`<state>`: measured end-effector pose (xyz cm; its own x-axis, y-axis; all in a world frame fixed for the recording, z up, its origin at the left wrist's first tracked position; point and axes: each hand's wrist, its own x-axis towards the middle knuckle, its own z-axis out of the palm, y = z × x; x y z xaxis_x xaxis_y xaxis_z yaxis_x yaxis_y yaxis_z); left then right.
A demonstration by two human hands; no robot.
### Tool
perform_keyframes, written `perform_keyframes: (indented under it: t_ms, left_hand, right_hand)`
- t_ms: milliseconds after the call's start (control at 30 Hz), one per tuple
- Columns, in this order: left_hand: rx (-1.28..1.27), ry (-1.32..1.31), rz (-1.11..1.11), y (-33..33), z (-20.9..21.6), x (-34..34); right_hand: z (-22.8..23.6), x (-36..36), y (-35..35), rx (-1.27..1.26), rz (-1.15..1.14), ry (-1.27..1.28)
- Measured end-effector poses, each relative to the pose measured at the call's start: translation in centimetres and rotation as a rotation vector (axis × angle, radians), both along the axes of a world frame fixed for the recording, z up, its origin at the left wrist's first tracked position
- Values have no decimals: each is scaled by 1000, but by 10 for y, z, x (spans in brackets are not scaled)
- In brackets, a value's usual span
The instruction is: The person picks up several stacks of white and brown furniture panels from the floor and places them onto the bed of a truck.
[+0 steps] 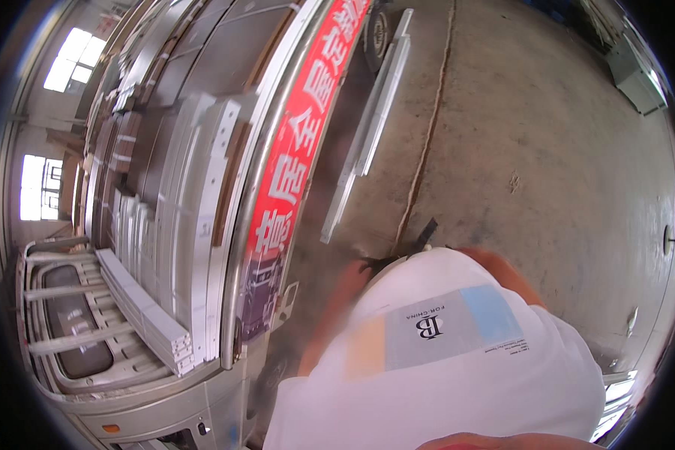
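Observation:
My left forearm (pixel 336 304) reaches forward and down along the left side of my white T-shirt (pixel 427 390), smeared by motion. At its end, a dark shape (pixel 376 264) shows beside the shirt's far edge; I cannot tell whether it is a glove. My right arm (pixel 502 274) bends round the shirt's right side. The shirt hides my right hand and what either hand may hold. Just beyond the shirt, a small dark strip-like thing (pixel 426 234) sticks out. Ahead to the left, long white strips (pixel 375 124) stretch alongside a truck.
The truck's side (pixel 296 161) carries a red banner. Its bed holds white profiles (pixel 202 202), bundled white strips (pixel 146 307) and brown panels (pixel 240 49). A truck wheel (pixel 377 37) shows ahead. A crack (pixel 431 124) runs along the concrete floor. A pale box (pixel 637 75) stands far right.

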<state>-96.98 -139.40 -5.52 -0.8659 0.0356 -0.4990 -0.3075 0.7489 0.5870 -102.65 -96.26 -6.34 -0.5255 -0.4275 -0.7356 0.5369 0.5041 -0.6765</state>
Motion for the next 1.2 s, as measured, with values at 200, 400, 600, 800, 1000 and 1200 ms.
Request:
perform_keyframes:
  t_ms: [200,400,600,800,1000,1200]
  left_hand:
    - [-99,23,-110,-16,-91,-22]
    - [-131,-402,28,-19,-156,-85]
    - [-126,-411,77,68,-167,-289]
    - [113,-91,55,223,-94,-602]
    - [316,66,-230,377,-28,-858]
    - [50,-9,-376,422,-81,-984]
  right_hand:
    - [-22,-41,66,147,-153,20]
    - [-65,-136,131,208,-251,15]
    - [-59,-259,218,334,-164,15]
    - [-13,-410,329,425,-416,93]
    - [-41,-555,398,382,-1163,99]
    - [-159,-647,481,512,-753,29]
